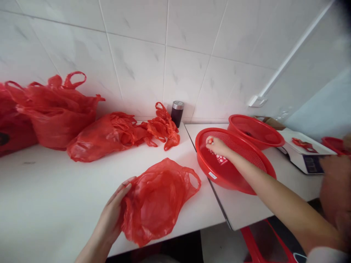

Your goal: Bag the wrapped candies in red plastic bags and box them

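My left hand [116,204] grips the left edge of a red plastic bag [157,204], thumb on top. The bag's mouth gapes and one handle loop sticks out to the right. Over on the right, my right hand [218,147] reaches inside a red perforated plastic basket [208,166], fingers closed. A small red-and-white spotted packet [221,159] hangs below those fingers, partly covered by them. Another bit of red shows at the fingertips, too small to name.
Filled red bags [63,117] and a crumpled bag [164,128] line the wall beside a dark tumbler [177,114]. Behind my basket stands a second red basket [256,131]. A weighing scale [309,157] holds small packets. A blurred co-worker's hand [336,175] is beside it.
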Available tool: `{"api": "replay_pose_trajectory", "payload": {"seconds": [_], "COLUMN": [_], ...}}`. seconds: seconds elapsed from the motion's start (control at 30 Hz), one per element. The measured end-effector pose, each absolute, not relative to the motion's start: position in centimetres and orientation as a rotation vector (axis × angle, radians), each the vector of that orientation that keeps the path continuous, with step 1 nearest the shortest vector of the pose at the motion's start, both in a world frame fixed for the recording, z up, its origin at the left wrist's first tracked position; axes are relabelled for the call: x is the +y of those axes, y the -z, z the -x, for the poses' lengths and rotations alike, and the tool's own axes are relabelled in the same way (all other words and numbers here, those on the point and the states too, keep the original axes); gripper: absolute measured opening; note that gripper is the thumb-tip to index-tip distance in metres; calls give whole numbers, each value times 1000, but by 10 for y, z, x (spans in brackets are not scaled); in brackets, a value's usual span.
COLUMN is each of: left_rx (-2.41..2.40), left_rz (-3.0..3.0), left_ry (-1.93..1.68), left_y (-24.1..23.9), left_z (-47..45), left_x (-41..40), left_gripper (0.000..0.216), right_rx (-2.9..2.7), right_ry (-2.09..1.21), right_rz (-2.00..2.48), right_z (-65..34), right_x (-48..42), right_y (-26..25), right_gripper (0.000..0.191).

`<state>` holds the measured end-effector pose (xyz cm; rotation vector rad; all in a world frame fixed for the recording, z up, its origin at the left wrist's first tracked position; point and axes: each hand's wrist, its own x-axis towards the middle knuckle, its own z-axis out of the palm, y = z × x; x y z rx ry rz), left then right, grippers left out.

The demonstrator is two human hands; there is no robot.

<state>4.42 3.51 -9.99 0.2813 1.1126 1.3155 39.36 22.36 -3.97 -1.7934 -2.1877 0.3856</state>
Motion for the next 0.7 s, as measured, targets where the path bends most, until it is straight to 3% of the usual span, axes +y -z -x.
{"api": "replay_pose_trajectory", "payload": {"seconds": [0.1,0.2,0.3,0.4,0.47,0.57,0.7], "left_rx": [1112,1047,984,1008,1142,1485,1858], "left_rz": [-284,-290,-312,-356,-428,-663,-1073], "left_ry": [-1339,-1339,-1340,-1383,-1434,-1482,-1641], "left_y": [97,95,101,109,111,106,96], "left_z": [-42,-45,-48,-40,-29,-13,-15], "left_x": [40,49,62,74,77,69,36], "left_gripper": [39,42,41,38,41,53,72], "right_rx": [-2116,-2238,-2485,-2610,-2665,-2616,-2370], "right_ry": [-541,-867,-578,-218,-145,-122,81], "right_rz": [1543,915,549,505,457,484,988], "right_z": [-366,-311,-250,-212,-205,-216,-247], "right_x": [196,154,129,130,137,145,148], "right_y": [1,-2,41,96,116,112,85], "right_gripper": [16,9,6,17,23,39,37]}}
